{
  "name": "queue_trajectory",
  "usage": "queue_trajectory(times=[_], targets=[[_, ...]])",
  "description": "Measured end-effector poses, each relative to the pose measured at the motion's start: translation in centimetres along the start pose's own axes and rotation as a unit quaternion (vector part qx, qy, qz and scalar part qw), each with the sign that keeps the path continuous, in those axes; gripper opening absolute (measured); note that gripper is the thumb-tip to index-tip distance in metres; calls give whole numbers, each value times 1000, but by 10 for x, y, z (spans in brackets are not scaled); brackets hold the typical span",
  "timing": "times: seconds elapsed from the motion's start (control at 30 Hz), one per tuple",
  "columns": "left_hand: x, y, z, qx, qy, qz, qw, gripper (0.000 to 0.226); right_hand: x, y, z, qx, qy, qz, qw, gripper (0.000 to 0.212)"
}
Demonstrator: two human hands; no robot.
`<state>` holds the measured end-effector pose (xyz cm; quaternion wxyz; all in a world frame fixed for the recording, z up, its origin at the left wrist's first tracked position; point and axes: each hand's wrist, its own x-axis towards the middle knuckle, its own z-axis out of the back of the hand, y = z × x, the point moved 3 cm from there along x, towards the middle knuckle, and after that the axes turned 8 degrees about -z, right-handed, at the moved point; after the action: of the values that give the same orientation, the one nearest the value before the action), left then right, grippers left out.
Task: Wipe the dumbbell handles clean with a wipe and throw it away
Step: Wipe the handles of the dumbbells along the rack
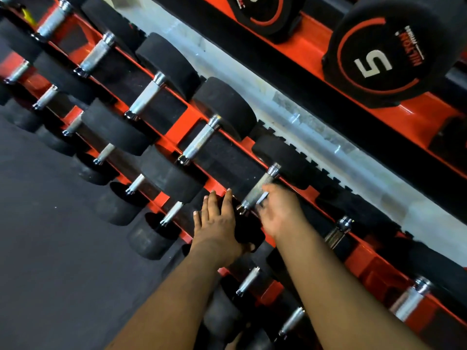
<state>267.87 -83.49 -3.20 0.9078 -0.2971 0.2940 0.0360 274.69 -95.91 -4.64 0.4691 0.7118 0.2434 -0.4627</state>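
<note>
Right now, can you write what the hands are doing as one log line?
step: wiping handle | left hand: flat on dumbbell head | right hand: wipe against dumbbell handle | rack: orange

Left hand (217, 218) flat with straight fingers; right hand (280, 210) blurred, fingers curled.

Dumbbell handles (259, 189): bright metal, knurled grip, polished collars. Dumbbell heads (225, 107): matt black, rubber-like, slightly dusty. Rack (180, 127): glossy orange-red painted metal with rough black lining strips. Floor (50, 223): dull dark matting, probably rubber. Numbered weight (379, 59): smooth semi-gloss black.
</note>
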Motion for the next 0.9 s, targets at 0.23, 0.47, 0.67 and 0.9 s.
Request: queue_trajectory(times=[0.23,0.47,0.67,0.9], targets=[[0,1,-1,1,1,-2,1000,142,-30,-17,-3,-124,30,-39,991,17],[-1,1,-1,-5,-4,-6,1000,140,15,18,1,45,-20,0,999,32],[-1,1,-1,-7,-1,-4,1000,139,15,11,12,36,35,8,999,33],[-2,0,1,-5,2,-3,1000,139,16,24,-1,-25,46,-12,999,15]])
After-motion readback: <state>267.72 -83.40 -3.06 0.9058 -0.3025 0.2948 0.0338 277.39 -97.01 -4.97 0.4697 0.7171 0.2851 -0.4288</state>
